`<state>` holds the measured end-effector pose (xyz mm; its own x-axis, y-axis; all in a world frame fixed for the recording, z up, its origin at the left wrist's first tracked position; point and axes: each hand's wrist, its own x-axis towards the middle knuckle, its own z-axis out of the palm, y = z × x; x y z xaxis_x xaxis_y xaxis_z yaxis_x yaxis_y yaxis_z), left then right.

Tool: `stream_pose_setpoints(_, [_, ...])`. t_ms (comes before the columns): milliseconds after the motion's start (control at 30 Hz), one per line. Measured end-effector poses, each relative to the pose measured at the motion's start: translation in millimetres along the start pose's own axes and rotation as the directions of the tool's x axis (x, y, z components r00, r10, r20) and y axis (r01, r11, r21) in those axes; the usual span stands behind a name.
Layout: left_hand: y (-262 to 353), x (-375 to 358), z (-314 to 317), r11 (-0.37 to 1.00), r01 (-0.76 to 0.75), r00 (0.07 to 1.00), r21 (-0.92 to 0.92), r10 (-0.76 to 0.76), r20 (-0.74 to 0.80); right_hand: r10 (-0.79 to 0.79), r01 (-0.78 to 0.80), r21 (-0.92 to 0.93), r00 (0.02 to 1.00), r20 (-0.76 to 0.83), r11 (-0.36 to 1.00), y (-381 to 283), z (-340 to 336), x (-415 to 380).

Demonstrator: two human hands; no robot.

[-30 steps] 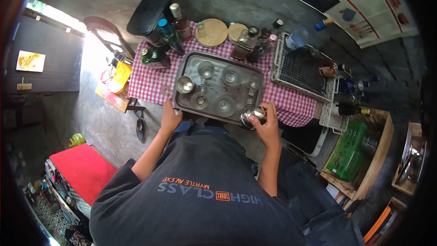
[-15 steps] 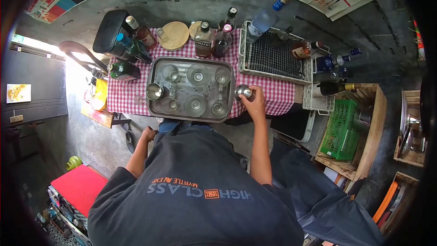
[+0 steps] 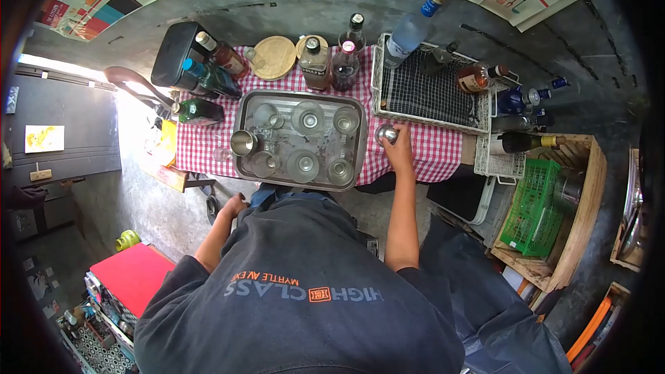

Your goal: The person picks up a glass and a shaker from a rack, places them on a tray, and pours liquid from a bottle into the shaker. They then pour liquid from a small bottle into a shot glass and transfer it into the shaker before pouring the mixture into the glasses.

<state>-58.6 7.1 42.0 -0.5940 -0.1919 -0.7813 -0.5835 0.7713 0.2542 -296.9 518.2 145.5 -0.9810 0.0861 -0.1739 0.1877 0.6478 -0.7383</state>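
My right hand (image 3: 398,149) is closed around a rounded, shiny metal cocktail shaker top (image 3: 387,134), over the checked cloth just right of the tray. Its fingers cover part of the metal. A grey-brown serving tray (image 3: 284,181) lies in front of me with several clear glasses, among them a glass (image 3: 303,165) near its front edge. On the tray's left side stands an open metal shaker cup (image 3: 243,143). My left hand (image 3: 237,204) hangs low beside my body, below the table's front edge, with its fingers curled and nothing visible in them.
Liquor bottles (image 3: 315,69) and round wooden boards (image 3: 274,57) stand behind the tray. More bottles (image 3: 216,83) are at the left. A white wire rack (image 3: 431,119) holding bottles sits back right. Beyond it is a wooden crate (image 3: 578,228) with a green basket (image 3: 530,215).
The whole view has shifted slightly, so everything appears a bit further right. My right hand and the shaker top have moved slightly right relative to the tray. My left hand stays low.
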Motion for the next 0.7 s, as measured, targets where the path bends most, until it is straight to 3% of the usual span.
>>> stream_pose_setpoints(233, [-1.1, 0.4, -0.2, 0.997, 0.036, 0.999, -0.068, -0.036, -0.008, -0.009, 0.01, 0.034, 1.0, -0.011, 0.999, 15.6, 7.5, 3.1])
stream_pose_setpoints(333, [-1.6, 2.2, 1.8, 0.998, -0.041, 0.999, -0.042, 0.039, -0.038, -0.058, 0.057, 0.063, 0.998, 0.007, 0.996, 28.8, 8.0, 9.0])
stream_pose_setpoints(433, [5.7, -3.6, 0.8, 0.999, 0.006, 1.0, -0.044, -0.008, -0.028, -0.06, 0.06, -0.003, 0.996, -0.065, 0.998, 28.9, -1.0, 1.7])
stream_pose_setpoints(567, [7.1, -14.3, -9.0, 0.996, 0.031, 1.0, -0.087, -0.03, 0.009, 0.076, -0.055, 0.208, 0.993, -0.091, 0.977, 23.3, -7.0, -40.1])
stream_pose_setpoints(700, [-13.0, -5.8, -3.2, 0.991, 0.036, 0.999, -0.133, -0.032, 0.031, 0.074, -0.064, 0.191, 0.996, -0.044, 0.98, 70.6, 35.4, -96.7])
